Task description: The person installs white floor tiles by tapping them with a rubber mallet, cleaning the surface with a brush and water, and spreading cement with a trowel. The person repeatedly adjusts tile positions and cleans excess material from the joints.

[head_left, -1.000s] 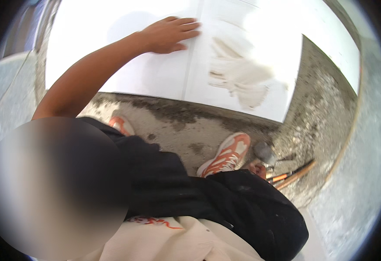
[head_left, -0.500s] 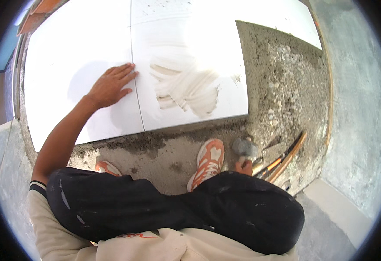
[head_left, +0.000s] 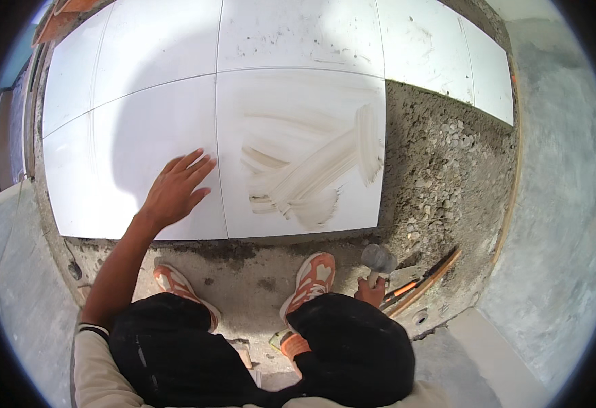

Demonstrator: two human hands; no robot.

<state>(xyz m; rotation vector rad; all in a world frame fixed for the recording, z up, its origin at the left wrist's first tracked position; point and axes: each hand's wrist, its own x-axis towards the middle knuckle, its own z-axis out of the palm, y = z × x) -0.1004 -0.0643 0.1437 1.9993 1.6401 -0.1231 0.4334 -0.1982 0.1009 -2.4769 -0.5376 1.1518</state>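
Observation:
My left hand (head_left: 175,190) lies flat with fingers spread on a white floor tile (head_left: 134,163), close to the joint with the neighbouring tile (head_left: 298,122), which carries beige smear marks (head_left: 311,177). My right hand (head_left: 371,291) sits low beside my right knee and grips the handle of a rubber mallet (head_left: 378,260), whose grey head points up just below the tile's front edge. I am crouching, with my orange shoes (head_left: 309,277) on the rough mortar in front of the tiles.
Bare gravelly mortar bed (head_left: 440,177) lies right of the tiles. Long-handled tools (head_left: 423,280) lie on it by my right hand. More white tiles (head_left: 434,54) run along the back. A smooth concrete floor (head_left: 556,238) is at the right, a step edge (head_left: 12,272) at the left.
The view has swung downward and closer to the tiles. My left hand stays flat on the left tile. The mallet in my right hand has come into clearer view.

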